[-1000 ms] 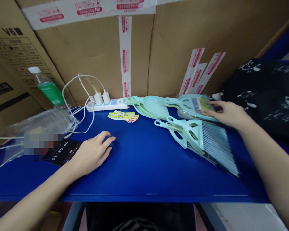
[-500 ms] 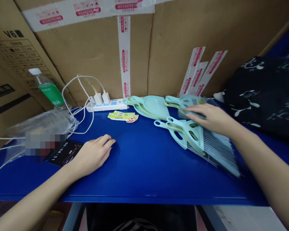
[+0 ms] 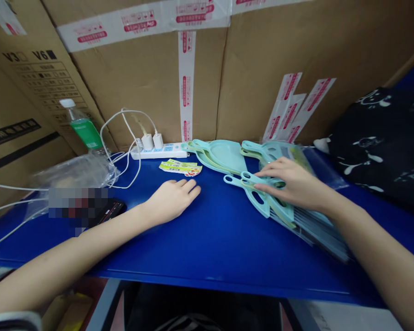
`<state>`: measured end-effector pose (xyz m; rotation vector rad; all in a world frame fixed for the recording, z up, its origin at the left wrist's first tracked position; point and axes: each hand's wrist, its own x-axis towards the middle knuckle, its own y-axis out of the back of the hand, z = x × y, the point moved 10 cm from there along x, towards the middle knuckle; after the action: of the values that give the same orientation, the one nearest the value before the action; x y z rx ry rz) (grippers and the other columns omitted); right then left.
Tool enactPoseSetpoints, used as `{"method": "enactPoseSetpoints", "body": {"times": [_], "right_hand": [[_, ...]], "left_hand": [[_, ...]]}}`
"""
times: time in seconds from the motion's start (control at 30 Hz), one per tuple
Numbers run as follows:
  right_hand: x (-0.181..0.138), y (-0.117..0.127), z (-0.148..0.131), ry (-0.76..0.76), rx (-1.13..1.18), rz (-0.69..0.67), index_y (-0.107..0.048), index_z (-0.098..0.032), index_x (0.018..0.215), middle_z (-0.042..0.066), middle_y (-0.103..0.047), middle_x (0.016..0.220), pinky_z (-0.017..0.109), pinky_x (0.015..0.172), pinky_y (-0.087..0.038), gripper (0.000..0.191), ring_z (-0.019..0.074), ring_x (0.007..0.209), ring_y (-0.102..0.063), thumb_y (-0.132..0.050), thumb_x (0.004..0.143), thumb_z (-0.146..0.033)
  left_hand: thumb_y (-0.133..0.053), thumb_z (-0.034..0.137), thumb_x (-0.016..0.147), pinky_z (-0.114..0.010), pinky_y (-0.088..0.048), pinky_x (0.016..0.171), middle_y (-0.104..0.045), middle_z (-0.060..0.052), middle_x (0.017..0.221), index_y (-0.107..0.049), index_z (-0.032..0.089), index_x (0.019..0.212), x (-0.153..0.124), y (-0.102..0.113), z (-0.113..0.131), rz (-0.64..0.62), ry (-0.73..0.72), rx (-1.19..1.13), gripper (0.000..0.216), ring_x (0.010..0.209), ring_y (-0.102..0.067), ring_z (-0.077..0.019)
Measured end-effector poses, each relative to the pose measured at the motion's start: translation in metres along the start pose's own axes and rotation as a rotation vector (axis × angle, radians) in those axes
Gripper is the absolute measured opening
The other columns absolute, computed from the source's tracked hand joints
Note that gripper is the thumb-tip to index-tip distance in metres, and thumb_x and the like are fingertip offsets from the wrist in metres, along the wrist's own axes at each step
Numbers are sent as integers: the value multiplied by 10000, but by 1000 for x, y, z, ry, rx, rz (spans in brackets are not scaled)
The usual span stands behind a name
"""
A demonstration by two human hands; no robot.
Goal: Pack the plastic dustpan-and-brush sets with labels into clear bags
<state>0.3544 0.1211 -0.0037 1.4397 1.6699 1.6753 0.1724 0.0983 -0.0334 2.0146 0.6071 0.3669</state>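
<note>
My right hand [image 3: 292,181] is over a stack of light blue and pale green hand brushes [image 3: 260,203] with grey bristles. Its thumb and fingers are apart above the top brush's handle, and no firm grip shows. My left hand [image 3: 172,200] lies on the blue table with loosely bent fingers, holding nothing. Beyond the hands, a stack of light blue and green dustpans [image 3: 227,154] lies by the cardboard. More light blue handled pieces [image 3: 257,148] lie behind my right hand, with a clear plastic bag [image 3: 326,168] beside them.
A white power strip [image 3: 172,151] with chargers and looping cables stands at the back, near torn yellow-green wrappers [image 3: 181,168]. At left are a bottle [image 3: 86,131], a plastic bag [image 3: 79,174] and a dark phone [image 3: 112,209]. Black patterned fabric [image 3: 382,138] bulks up at right.
My right hand has moved from the pieces at the back down toward the top brush's handle. My left hand has shifted right, away from the phone. The view has turned slightly.
</note>
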Motion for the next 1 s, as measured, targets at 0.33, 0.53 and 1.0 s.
{"method": "enactPoseSetpoints", "body": {"times": [0.33,0.53,1.0], "right_hand": [[1,-3,-9,80,-37,-2,-660,-216,837,85,-704,742,363,654,-517,304,236,693,-659,-444,887,-425],[-1,2,-17,146,-19,47,-669,-180,906,99,-707,775,348,631,-528,301,229,701,-668,-432,918,-366],[-4,10,-43,294,73,98,-716,-181,961,80,-675,744,335,629,-514,301,207,679,-627,-461,955,-341]], "left_hand": [[-388,28,930,-290,-523,688,-625,-168,1195,-535,83,1279,101,16,-8,84,82,-88,383,998,-653,-221],[-500,48,889,-276,-479,625,-672,-103,850,-703,115,981,119,14,-15,82,79,-160,233,813,-682,-206],[-506,156,920,-268,-361,527,-629,-69,807,-698,130,894,76,39,-31,195,132,-148,195,660,-603,-174]]}}
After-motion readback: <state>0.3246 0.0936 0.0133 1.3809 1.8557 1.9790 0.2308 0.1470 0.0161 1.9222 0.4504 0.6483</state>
